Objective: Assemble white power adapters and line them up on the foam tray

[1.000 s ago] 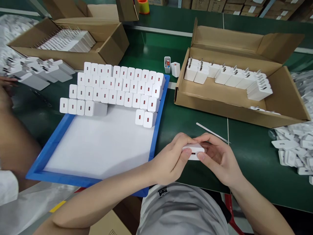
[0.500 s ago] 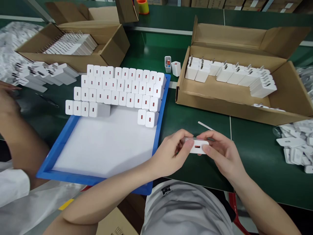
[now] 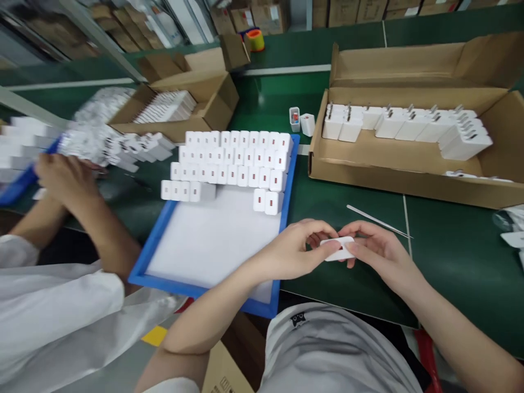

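Note:
Between both hands is a white charger [image 3: 342, 249], its end face with the USB port turned up toward me. My left hand [image 3: 305, 248] pinches its left end, the thumb lying over the face. On the other end, my right hand [image 3: 379, 254] grips with thumb and fingers. Behind the hands, thin metal tweezers [image 3: 379, 220] lie on the green table. To the left stands a blue-rimmed tray [image 3: 141, 267] with rows of white chargers [image 3: 233, 173], their ports facing me.
An open cardboard box [image 3: 368, 183] with chargers stands at the right; another box [image 3: 221, 103] is at back left. Two small charger pieces [image 3: 301, 121] sit between them. At far left a co-worker's hands [image 3: 67, 177] are busy beside loose white parts [image 3: 135, 150].
My view has swung left, so the scene sits further right and more of the co-worker shows. The charger is tilted more upward between my hands, and the tweezers are more exposed.

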{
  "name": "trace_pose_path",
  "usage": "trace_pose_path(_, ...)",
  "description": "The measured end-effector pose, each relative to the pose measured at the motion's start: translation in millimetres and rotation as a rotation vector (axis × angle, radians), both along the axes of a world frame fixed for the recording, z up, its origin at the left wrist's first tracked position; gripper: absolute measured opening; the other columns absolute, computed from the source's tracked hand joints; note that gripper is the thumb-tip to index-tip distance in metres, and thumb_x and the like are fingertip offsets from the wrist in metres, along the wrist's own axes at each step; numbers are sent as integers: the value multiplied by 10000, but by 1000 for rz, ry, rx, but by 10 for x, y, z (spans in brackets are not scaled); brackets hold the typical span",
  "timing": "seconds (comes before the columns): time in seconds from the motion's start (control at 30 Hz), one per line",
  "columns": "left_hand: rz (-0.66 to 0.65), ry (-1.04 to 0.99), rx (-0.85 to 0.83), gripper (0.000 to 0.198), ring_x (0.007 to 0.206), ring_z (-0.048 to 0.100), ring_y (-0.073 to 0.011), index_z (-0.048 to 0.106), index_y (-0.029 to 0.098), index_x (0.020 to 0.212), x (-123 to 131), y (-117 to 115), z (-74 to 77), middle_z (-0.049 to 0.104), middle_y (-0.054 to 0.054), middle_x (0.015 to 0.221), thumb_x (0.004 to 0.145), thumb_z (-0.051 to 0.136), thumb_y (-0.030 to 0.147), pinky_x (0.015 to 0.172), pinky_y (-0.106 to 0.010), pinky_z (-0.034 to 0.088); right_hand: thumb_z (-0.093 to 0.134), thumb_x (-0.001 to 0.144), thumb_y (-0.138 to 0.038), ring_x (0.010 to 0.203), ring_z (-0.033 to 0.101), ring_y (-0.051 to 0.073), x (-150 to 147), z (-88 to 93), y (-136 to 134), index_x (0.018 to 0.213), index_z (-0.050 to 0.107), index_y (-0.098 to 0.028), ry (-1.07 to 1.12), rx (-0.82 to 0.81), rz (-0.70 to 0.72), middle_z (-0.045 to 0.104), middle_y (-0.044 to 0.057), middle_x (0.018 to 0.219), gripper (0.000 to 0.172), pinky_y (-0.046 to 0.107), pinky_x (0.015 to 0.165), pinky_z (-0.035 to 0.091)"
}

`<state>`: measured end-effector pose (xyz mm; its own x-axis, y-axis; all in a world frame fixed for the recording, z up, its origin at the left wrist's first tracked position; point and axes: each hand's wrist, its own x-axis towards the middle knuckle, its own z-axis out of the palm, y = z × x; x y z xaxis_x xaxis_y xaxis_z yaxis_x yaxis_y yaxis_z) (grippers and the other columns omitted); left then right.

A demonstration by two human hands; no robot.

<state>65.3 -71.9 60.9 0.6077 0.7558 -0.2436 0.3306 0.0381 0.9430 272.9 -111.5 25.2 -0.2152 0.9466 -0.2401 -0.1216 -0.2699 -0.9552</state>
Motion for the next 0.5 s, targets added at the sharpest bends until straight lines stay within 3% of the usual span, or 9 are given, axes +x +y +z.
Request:
trace_pose_path(0.07, 90, -23, -49, 285, 862, 661, -202, 711, 187, 1081, -165, -27, 62, 723, -83, 973, 925, 647, 417, 755, -304, 532, 771, 845, -489, 695, 678, 160, 15, 5, -23, 1074, 706, -230, 2, 4, 53, 705, 57, 906, 352, 277, 611, 601)
trace_pose_path(0.17, 468, -70, -33, 368, 913, 671, -224, 740, 166, 1047, -556, -42, 58, 745, -99, 1001, 846, 740, 475, 799, -310, 533, 721, 868, -535, 863, 708, 232, 49, 38, -63, 1168, 692, -284, -42, 1, 40, 716, 98, 1079, 392, 332, 680, 615)
trace_pose_path(0.23, 776, -112, 58, 445, 959, 671, -236, 727, 157, 1019, -842, -5, -30, 747, -107, 1031, 819, 732, 555, 838, -313, 528, 694, 873, -563, 900, 700, 262, 78, 58, -86, 1155, 705, -310, -85, -1, 4, 716, 107, 1113, 378, 371, 696, 620)
trace_pose_path(0.3, 932, -108, 131, 518, 986, 664, -231, 680, 158, 1052, -1064, 69, -185, 731, -118, 1078, 855, 631, 635, 852, -312, 523, 677, 873, -581, 893, 696, 279, 106, 53, -102, 1131, 720, -324, -108, 7, -8, 720, 111, 1101, 366, 404, 701, 627)
trace_pose_path(0.4, 1023, -64, 151, 494, 878, 672, -205, 652, 147, 1014, -1185, 197, -472, 733, -109, 952, 850, 649, 614, 832, -320, 530, 687, 854, -589, 872, 707, 295, 133, -26, -110, 1109, 736, -319, -120, 49, 44, 726, 119, 1075, 374, 426, 704, 640)
trace_pose_path(0.5, 1011, -11, 137, 403, 790, 677, -187, 660, 134, 995, -1113, 294, -671, 722, -78, 847, 895, 664, 525, 831, -363, 552, 707, 830, -597, 900, 718, 314, 149, -140, -105, 1086, 747, -302, -154, 74, 111, 731, 123, 1068, 393, 429, 745, 647)
